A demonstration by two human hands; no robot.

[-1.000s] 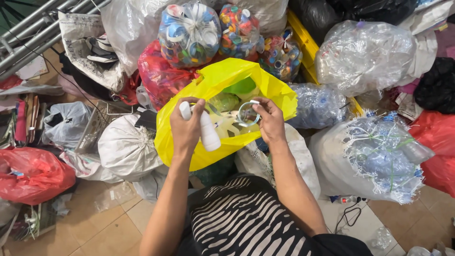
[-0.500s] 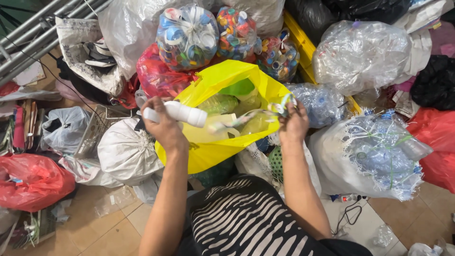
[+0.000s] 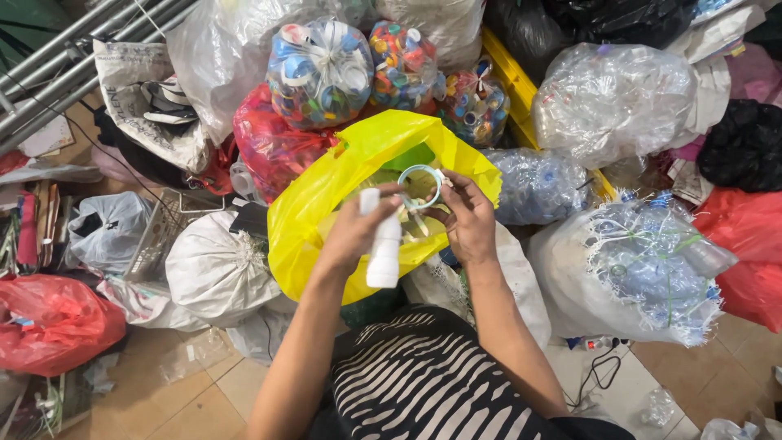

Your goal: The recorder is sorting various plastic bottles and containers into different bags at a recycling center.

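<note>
My left hand (image 3: 355, 231) grips a small white plastic bottle (image 3: 383, 253), held upright over the open yellow plastic bag (image 3: 309, 220). My right hand (image 3: 466, 218) holds a pale blue plastic ring (image 3: 420, 186) between fingers and thumb, just above the bag's mouth. The two hands are close together, fingertips almost touching near the ring. Inside the bag I see green and pale plastic pieces, partly hidden by my hands.
Clear bags of coloured bottle caps (image 3: 322, 72) sit behind the yellow bag. Clear bags of crushed bottles (image 3: 643, 273) lie to the right, a white sack (image 3: 218, 273) and a red bag (image 3: 53, 322) to the left. Metal poles (image 3: 73, 49) lean at top left.
My left hand has swung the white bottle from lying sideways at the left back to upright in the middle. My right hand came back from the bag's right edge, now holding the ring up.
</note>
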